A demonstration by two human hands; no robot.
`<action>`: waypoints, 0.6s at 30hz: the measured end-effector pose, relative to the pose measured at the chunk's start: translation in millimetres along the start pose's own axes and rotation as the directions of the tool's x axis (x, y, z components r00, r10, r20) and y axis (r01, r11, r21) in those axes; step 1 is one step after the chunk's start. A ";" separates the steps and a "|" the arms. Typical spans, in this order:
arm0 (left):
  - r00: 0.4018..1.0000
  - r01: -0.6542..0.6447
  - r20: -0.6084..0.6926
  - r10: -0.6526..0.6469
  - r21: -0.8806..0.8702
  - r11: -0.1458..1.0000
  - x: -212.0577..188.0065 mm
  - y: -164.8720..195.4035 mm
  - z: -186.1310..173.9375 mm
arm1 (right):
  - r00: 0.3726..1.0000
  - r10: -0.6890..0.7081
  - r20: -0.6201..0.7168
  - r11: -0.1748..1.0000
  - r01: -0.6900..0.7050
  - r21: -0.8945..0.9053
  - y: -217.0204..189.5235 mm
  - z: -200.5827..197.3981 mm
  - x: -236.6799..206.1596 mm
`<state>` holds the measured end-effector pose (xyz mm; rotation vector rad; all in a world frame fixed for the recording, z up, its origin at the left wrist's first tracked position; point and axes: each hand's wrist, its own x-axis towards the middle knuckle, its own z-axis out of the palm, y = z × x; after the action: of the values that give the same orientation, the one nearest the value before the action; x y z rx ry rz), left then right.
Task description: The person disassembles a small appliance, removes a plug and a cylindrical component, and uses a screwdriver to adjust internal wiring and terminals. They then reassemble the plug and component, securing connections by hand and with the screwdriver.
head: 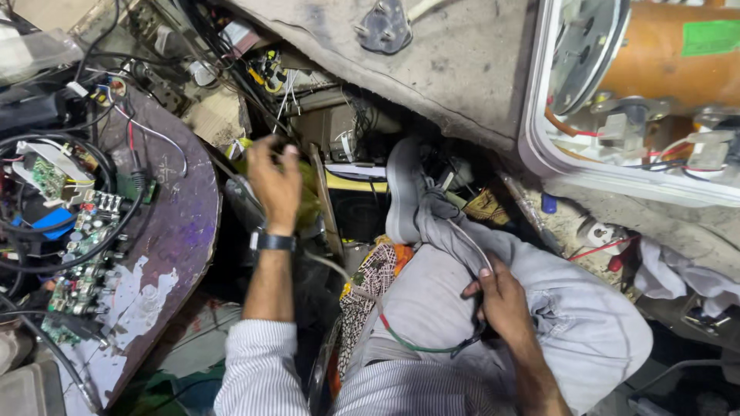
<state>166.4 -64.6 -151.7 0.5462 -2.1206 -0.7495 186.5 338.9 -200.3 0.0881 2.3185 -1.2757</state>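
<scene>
- We see our right hand resting on the lap, its grip pressed together around a thin green wire and the dark end of it.
- The green wire is slim and glossy; it curves in a shallow loop across the grey trousers, from near the patterned cloth round to the right hand, where it meets a small black piece we cannot make out clearly.
- A paler thin cord runs from the clutter under our left hand down toward the same loop.
- Our left hand is reached forward into the jumble of parts past the knee, a dark watch on its wrist; its grip is curled closed on something, but we cannot tell what.
- On the left, the worn round table carries a green circuit board with black cables over it.
- At the upper right lies an opened white casing with an orange cylinder inside.
</scene>
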 end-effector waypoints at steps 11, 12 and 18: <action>0.999 -0.045 0.040 0.030 0.456 0.889 88.9 -56.5 -17.9 | 0.740 -0.592 -0.319 0.777 0.420 -0.468 -23.3 -12.8 2.1; 0.998 -0.014 0.062 -0.019 0.489 0.872 92.2 -57.5 -17.7 | 0.735 -0.610 -0.295 0.747 0.411 -0.522 -25.1 -14.0 6.8; 0.985 -0.125 0.166 0.047 0.501 0.857 88.8 -46.4 -18.8 | 0.872 -0.404 -0.277 0.747 0.140 -0.651 -11.5 -15.4 26.4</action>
<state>135.4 -158.0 -124.9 0.6817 -2.4763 -0.1645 154.1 340.3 -196.2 -0.2548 3.0990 -0.5734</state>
